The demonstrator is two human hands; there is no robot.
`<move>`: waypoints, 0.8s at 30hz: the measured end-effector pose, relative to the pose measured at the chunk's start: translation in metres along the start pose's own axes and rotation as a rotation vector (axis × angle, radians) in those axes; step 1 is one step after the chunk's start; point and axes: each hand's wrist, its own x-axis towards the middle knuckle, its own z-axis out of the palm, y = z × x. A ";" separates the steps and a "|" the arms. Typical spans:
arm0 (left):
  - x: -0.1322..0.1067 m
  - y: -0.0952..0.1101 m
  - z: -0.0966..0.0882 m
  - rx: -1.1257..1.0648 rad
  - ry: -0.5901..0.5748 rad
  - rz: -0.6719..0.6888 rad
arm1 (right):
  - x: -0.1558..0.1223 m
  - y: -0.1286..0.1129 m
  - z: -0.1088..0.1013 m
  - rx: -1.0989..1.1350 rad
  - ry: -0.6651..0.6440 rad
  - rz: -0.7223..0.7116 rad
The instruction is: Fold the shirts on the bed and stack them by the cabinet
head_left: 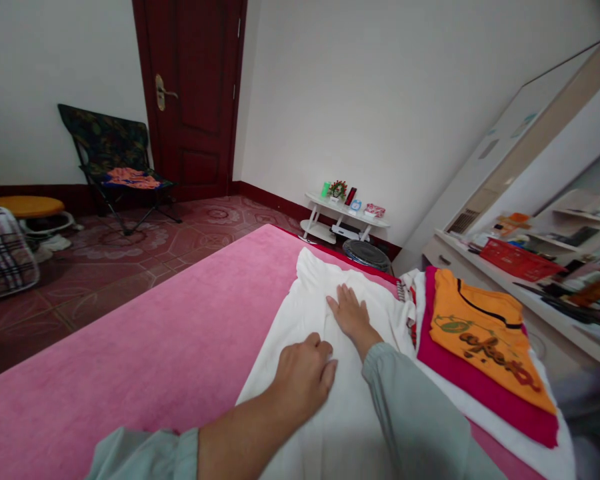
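Note:
A white garment (310,320) lies spread lengthwise over the pink bed cover (180,333), with its far end ruffled and creased. Flat on its upper part rests my right hand (351,313), fingers spread and pressing on the cloth. Nearer to me, my left hand (303,377) is curled closed over the same garment; its fingertips are turned under, so whatever they grip is hidden. Right of the garment sits a pile of folded clothes, with an orange shirt (475,327) on top and a magenta one (445,363) beneath it.
A low white table (347,212) with small ornaments stands beyond the bed's far edge. Along the right is a white dresser (437,250) with a red basket (517,259) on it. A camouflage folding chair (110,143) stands near the dark red door (195,87).

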 end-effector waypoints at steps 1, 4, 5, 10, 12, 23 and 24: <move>0.000 -0.002 0.001 -0.027 0.018 -0.003 | -0.003 -0.004 -0.002 -0.007 0.026 0.038; 0.002 -0.005 0.002 -0.105 0.073 -0.009 | -0.020 -0.023 -0.005 -0.015 0.213 -0.049; 0.002 -0.005 0.002 -0.134 0.088 -0.013 | -0.028 -0.029 -0.003 -0.012 0.220 -0.131; 0.010 -0.011 -0.002 -0.318 0.176 -0.098 | -0.063 -0.042 0.006 0.047 0.023 -0.329; 0.017 -0.023 -0.004 -0.361 0.268 -0.081 | -0.073 -0.042 0.002 0.112 0.109 -0.361; 0.138 -0.119 -0.020 -0.281 0.286 -0.405 | -0.098 -0.051 -0.014 0.534 0.105 -0.910; 0.153 -0.121 -0.020 -0.290 0.270 -0.413 | -0.097 -0.051 -0.014 0.538 0.102 -0.900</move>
